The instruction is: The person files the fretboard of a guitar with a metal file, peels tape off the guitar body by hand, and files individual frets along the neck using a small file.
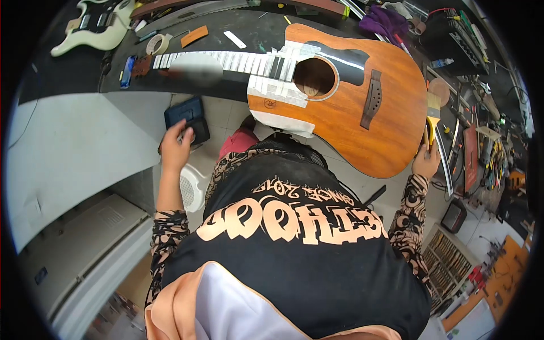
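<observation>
- While the acoustic guitar (395,113) lies on the workbench (249,31), its body juts past the near edge.
- The right hand (426,162) grips a yellow brush (432,122) beside the guitar's body.
- The left hand (177,146), fingers loosely parted, is off the near edge.
- A white electric guitar (116,35) lies toward the left end.

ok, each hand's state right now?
Left hand: open, fingers loosely curled, nothing visible in it.
Right hand: closed, holding a yellow-handled flat paintbrush beside the orange-brown wooden acoustic guitar.
</observation>
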A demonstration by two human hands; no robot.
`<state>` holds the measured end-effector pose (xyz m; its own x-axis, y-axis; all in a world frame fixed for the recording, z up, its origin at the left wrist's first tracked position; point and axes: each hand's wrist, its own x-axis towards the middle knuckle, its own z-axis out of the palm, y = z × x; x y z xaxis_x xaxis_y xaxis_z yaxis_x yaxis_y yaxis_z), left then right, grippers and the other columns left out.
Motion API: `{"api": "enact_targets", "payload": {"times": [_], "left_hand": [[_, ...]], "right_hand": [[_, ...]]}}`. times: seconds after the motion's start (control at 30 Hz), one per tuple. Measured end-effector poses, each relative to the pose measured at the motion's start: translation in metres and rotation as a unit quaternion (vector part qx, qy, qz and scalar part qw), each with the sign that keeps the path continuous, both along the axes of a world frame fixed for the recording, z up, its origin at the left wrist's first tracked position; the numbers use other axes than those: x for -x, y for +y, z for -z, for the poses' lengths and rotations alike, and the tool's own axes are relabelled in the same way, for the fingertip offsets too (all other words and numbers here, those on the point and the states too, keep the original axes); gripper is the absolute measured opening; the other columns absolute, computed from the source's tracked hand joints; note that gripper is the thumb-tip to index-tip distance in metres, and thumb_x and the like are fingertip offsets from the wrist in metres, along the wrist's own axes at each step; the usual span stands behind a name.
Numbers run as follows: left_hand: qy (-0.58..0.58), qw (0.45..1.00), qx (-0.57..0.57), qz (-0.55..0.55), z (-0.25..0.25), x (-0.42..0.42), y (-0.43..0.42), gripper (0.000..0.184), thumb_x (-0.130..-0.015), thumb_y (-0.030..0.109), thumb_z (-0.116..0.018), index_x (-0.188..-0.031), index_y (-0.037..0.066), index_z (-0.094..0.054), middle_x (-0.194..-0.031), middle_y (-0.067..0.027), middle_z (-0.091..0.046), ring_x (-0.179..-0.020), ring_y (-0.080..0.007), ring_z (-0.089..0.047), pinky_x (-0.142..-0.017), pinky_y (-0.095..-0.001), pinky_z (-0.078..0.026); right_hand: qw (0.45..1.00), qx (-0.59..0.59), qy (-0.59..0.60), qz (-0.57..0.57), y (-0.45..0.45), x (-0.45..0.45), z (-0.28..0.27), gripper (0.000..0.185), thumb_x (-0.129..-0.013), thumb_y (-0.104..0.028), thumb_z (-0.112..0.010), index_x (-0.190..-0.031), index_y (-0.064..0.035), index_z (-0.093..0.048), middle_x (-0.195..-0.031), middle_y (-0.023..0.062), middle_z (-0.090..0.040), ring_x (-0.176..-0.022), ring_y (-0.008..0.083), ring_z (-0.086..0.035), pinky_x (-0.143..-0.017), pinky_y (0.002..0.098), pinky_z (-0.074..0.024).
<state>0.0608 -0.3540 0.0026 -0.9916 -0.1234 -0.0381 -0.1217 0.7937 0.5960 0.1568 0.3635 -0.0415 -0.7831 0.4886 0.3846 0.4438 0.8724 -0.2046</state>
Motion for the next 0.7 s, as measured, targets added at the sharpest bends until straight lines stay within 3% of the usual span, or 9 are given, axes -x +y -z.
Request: {"api": "enact_targets", "payload": {"times": [0.1, 0.17, 0.3, 0.4, 0.53, 0.63, 0.7], "left_hand": [[0.061, 0.996, -0.004, 0.072, -0.042, 0.088, 0.029, 0.034, -0.092, 0.020, -0.071, -0.120, 0.001, -0.068, -0.113, -0.0163, -0.071, -0.107, -0.0304, -0.067, -0.093, -0.0384, -0.051], [0.131, 0.973, -0.014, 0.191, -0.056, 0.138, 0.039, 0.032, -0.092, 0.019, -0.071, -0.120, 0.002, -0.068, -0.112, -0.0161, -0.070, -0.106, -0.0321, -0.066, -0.093, -0.0381, -0.050], [0.166, 0.931, -0.041, 0.322, -0.054, 0.208, 0.040, 0.032, -0.089, 0.019, -0.073, -0.118, 0.006, -0.069, -0.112, -0.0150, -0.069, -0.104, -0.0332, -0.065, -0.091, -0.0400, -0.050], [0.167, 0.896, -0.049, 0.409, -0.045, 0.219, 0.035, 0.039, -0.085, 0.022, -0.077, -0.121, 0.010, -0.068, -0.117, -0.0129, -0.067, -0.110, -0.0330, -0.062, -0.095, -0.0425, -0.049], [0.133, 0.849, 0.081, 0.505, -0.026, 0.193, 0.021, 0.077, -0.080, 0.044, -0.078, -0.147, 0.019, -0.050, -0.153, -0.0160, -0.042, -0.143, -0.0367, -0.038, -0.113, -0.0557, -0.031], [0.111, 0.844, 0.096, 0.515, -0.012, 0.182, 0.009, 0.079, -0.081, 0.047, -0.077, -0.149, 0.020, -0.048, -0.156, -0.0157, -0.039, -0.145, -0.0367, -0.034, -0.114, -0.0575, -0.029], [0.104, 0.843, 0.102, 0.518, -0.007, 0.175, -0.001, 0.077, -0.082, 0.046, -0.076, -0.149, 0.020, -0.048, -0.155, -0.0155, -0.039, -0.146, -0.0362, -0.033, -0.114, -0.0576, -0.029]], "right_hand": [[0.995, 0.062, 0.029, 0.076, -0.056, -0.022, -0.027, 0.039, -0.094, -0.019, -0.068, -0.131, -0.0059, -0.066, -0.101, 0.0110, -0.069, -0.092, 0.0248, -0.067, -0.086, 0.0386, -0.0522], [0.992, 0.062, 0.045, 0.100, -0.103, -0.031, -0.041, 0.039, -0.094, -0.018, -0.068, -0.130, -0.0049, -0.066, -0.101, 0.0109, -0.069, -0.092, 0.0244, -0.066, -0.085, 0.0380, -0.0524], [0.983, 0.086, 0.066, 0.148, -0.217, -0.049, -0.053, 0.039, -0.095, -0.016, -0.067, -0.131, -0.0026, -0.064, -0.098, 0.0109, -0.069, -0.089, 0.0242, -0.066, -0.082, 0.0354, -0.0519], [0.975, 0.147, 0.007, 0.168, -0.308, -0.054, -0.053, 0.038, -0.096, -0.015, -0.067, -0.132, -0.0021, -0.063, -0.096, 0.0123, -0.068, -0.087, 0.0250, -0.064, -0.081, 0.0355, -0.0508], [0.967, 0.177, -0.062, 0.172, -0.414, -0.090, -0.040, 0.040, -0.095, -0.014, -0.066, -0.133, -0.0021, -0.063, -0.095, 0.0132, -0.067, -0.087, 0.0251, -0.064, -0.081, 0.0356, -0.0504], [0.921, 0.256, -0.115, 0.271, -0.461, -0.132, -0.014, 0.045, -0.094, -0.019, -0.069, -0.136, -0.0040, -0.061, -0.097, 0.0119, -0.067, -0.090, 0.0232, -0.064, -0.084, 0.0364, -0.0510], [0.913, 0.282, -0.141, 0.258, -0.471, -0.153, 0.003, 0.045, -0.096, -0.026, -0.067, -0.136, -0.0070, -0.063, -0.097, 0.0117, -0.068, -0.088, 0.0224, -0.065, -0.082, 0.0366, -0.0519]]}}
